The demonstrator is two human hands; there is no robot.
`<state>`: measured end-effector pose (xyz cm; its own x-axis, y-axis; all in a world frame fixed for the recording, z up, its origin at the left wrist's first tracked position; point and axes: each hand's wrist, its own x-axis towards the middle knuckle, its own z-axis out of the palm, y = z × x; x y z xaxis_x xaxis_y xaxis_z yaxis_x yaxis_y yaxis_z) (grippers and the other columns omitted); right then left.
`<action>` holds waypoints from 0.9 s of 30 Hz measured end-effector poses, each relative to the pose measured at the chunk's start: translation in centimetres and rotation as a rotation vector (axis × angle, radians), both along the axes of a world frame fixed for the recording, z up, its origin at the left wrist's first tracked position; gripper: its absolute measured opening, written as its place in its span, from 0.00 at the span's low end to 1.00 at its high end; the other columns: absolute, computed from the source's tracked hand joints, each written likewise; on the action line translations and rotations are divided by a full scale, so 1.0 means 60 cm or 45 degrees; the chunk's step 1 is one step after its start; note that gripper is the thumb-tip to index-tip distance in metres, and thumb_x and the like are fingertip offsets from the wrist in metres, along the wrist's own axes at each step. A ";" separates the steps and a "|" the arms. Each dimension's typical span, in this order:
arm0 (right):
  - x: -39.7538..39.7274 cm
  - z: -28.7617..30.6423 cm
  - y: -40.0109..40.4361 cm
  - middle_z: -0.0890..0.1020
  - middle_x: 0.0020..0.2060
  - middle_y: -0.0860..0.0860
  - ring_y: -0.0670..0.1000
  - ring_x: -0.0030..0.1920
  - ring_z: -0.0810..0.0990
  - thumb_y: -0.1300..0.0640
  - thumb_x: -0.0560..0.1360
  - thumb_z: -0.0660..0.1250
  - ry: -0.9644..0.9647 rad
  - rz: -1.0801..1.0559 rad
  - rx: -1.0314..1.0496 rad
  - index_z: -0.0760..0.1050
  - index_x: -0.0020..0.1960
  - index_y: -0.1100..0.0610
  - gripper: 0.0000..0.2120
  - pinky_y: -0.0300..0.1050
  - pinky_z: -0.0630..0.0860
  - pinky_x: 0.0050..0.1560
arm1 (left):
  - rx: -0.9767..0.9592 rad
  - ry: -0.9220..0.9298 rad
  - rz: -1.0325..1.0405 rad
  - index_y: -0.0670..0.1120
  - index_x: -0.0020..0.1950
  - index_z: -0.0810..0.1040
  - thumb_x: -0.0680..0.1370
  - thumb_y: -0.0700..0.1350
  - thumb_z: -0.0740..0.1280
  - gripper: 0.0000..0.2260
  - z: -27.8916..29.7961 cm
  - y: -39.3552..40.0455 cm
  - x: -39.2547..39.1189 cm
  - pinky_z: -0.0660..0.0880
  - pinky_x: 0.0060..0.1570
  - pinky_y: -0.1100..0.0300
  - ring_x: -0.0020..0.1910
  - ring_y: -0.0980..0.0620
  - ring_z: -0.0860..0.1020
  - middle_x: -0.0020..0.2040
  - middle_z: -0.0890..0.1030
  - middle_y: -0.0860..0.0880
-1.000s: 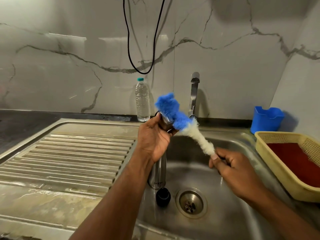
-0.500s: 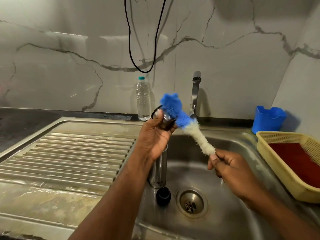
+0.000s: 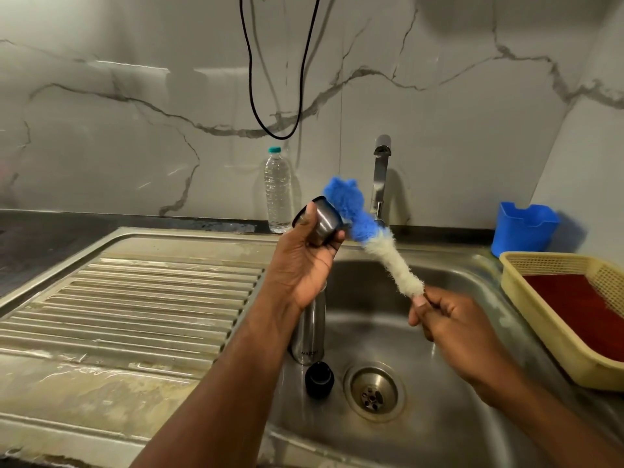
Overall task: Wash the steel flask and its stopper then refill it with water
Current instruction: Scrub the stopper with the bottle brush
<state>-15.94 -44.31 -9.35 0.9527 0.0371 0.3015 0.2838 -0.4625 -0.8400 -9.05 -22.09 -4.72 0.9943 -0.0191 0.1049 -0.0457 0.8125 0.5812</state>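
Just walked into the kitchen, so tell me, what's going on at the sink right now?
A person is washing up at the steel sink. The left hand holds a small steel cup-like lid, and the right hand grips a blue and white bottle brush, its blue end against the lid. The steel flask stands upright in the basin with its black stopper beside it. No water shows at the tap.
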 end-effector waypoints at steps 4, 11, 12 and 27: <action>-0.004 0.001 0.000 0.69 0.23 0.46 0.44 0.26 0.66 0.57 0.82 0.64 -0.028 0.061 0.013 0.79 0.37 0.54 0.16 0.41 0.64 0.30 | 0.028 0.035 0.019 0.41 0.56 0.82 0.74 0.46 0.72 0.13 0.002 0.000 -0.001 0.76 0.56 0.55 0.56 0.45 0.81 0.55 0.84 0.41; -0.002 -0.002 0.002 0.70 0.23 0.47 0.43 0.25 0.66 0.58 0.83 0.63 0.006 0.024 0.091 0.79 0.38 0.57 0.16 0.39 0.64 0.28 | 0.103 0.034 0.002 0.41 0.62 0.79 0.75 0.48 0.72 0.19 -0.001 0.003 0.002 0.77 0.56 0.55 0.59 0.44 0.80 0.59 0.83 0.40; -0.003 -0.002 0.002 0.70 0.24 0.47 0.44 0.26 0.67 0.58 0.83 0.63 -0.023 0.034 0.077 0.79 0.38 0.56 0.16 0.39 0.65 0.29 | 0.093 0.034 -0.003 0.40 0.63 0.79 0.75 0.47 0.72 0.19 -0.001 0.003 0.002 0.78 0.60 0.52 0.61 0.43 0.81 0.59 0.83 0.39; -0.011 0.002 0.012 0.73 0.24 0.43 0.42 0.26 0.70 0.58 0.82 0.64 -0.102 0.025 -0.093 0.77 0.37 0.53 0.15 0.35 0.66 0.28 | 0.068 0.023 -0.066 0.43 0.66 0.78 0.81 0.51 0.65 0.17 -0.011 -0.003 0.004 0.78 0.61 0.45 0.59 0.42 0.81 0.61 0.82 0.39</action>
<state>-16.59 -43.59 -9.24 0.9246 0.0800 0.3724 0.3582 -0.5153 -0.7786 -8.81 -22.27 -5.40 0.9936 -0.0756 0.0842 0.0066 0.7813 0.6242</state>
